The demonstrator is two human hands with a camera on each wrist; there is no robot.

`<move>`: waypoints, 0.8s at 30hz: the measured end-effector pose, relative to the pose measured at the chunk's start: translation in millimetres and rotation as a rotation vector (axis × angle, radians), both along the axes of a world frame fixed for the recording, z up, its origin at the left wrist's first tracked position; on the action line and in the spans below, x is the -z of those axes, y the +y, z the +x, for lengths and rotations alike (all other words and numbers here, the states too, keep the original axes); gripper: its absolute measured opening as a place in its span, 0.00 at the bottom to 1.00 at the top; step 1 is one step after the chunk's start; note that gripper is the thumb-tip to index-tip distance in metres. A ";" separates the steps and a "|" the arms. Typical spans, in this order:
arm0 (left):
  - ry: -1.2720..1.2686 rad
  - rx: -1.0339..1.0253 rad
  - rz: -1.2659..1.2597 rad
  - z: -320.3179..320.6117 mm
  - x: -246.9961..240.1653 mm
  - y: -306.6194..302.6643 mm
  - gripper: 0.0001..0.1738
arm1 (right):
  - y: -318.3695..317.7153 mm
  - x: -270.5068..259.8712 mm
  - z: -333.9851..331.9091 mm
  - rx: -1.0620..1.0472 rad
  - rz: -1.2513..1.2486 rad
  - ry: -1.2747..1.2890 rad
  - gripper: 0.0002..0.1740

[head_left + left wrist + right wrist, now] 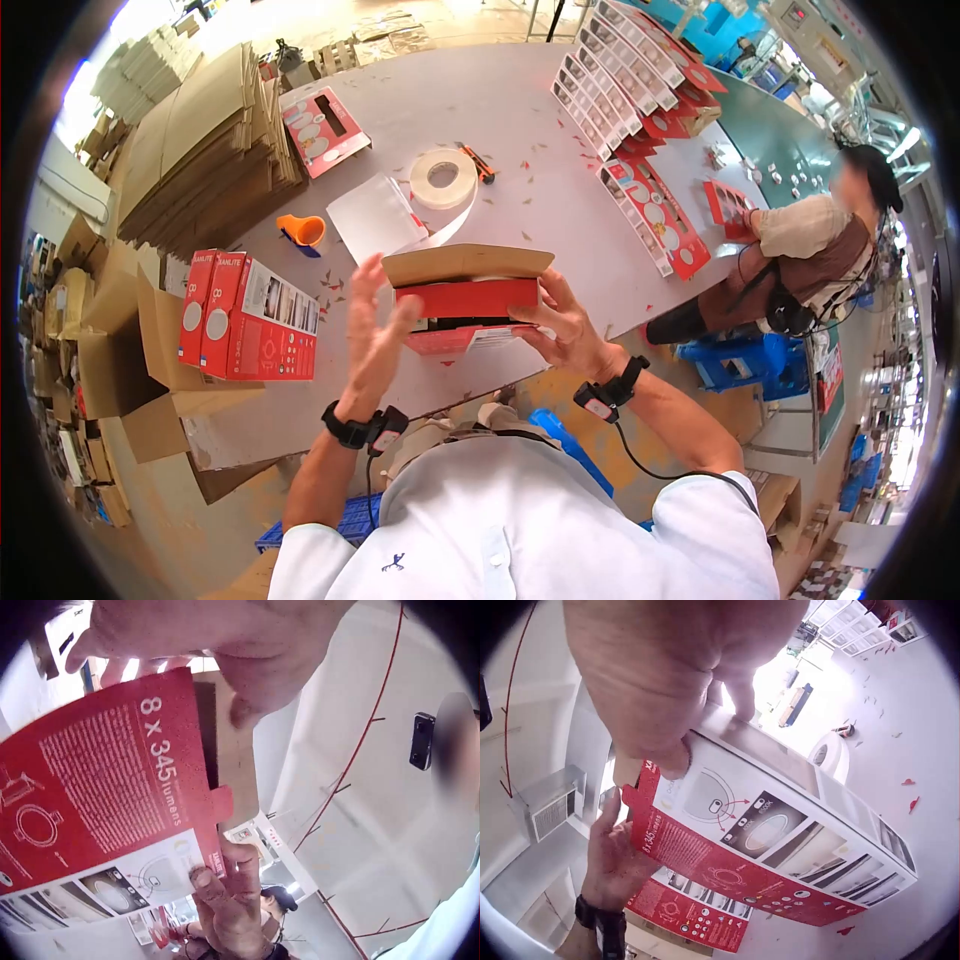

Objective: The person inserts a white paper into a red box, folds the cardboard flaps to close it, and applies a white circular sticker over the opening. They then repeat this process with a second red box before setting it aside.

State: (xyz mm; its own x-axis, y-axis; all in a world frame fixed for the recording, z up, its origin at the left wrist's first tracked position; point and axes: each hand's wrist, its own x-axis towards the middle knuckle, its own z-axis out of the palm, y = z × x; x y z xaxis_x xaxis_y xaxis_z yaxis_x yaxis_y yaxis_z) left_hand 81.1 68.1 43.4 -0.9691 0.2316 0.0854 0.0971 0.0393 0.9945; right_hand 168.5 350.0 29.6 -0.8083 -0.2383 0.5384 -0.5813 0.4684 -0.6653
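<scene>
A red printed box (465, 341) stands at the table's front edge, its top open with a brown cardboard flap (455, 262) raised at the far side. My right hand (570, 325) grips the box's right end, thumb and fingers at the corner. At the left end my left hand (375, 335) has its fingers spread beside the opening; in the left wrist view that hand (217, 645) is over the box's upper edge (105, 772). The right wrist view has my right hand (682, 682) holding the box's white picture side (780, 817).
Two red boxes (262, 320) stand at left beside an open carton (165, 330). Behind lie a cardboard stack (200, 150), an orange tape cutter (302, 232), white sheets (376, 218), a tape roll (443, 178) and a knife (478, 163). Box stacks (630, 80) and a person (810, 240) are at right.
</scene>
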 end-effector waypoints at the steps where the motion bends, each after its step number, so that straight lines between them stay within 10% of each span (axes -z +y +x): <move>1: -0.042 0.043 0.062 2.0 -1.1 5.5 0.36 | 1.9 -2.6 -0.1 -0.014 0.009 -0.043 0.26; 10: -0.153 0.291 0.179 -7.3 7.9 7.8 0.36 | -11.0 -30.0 -14.7 0.171 -0.850 -0.779 0.41; 24: -0.175 0.246 0.352 2.4 4.7 18.3 0.36 | -30.5 -40.5 -13.9 0.069 -0.707 -0.911 0.38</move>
State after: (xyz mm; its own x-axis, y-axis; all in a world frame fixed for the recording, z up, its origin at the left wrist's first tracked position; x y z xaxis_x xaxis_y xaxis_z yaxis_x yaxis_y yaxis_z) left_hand 83.5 86.4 38.8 -0.8956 0.4431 0.0402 -0.1092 -0.3067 0.9455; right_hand 154.6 319.5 70.0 -0.9652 -0.0564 -0.2555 0.2614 -0.1639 -0.9512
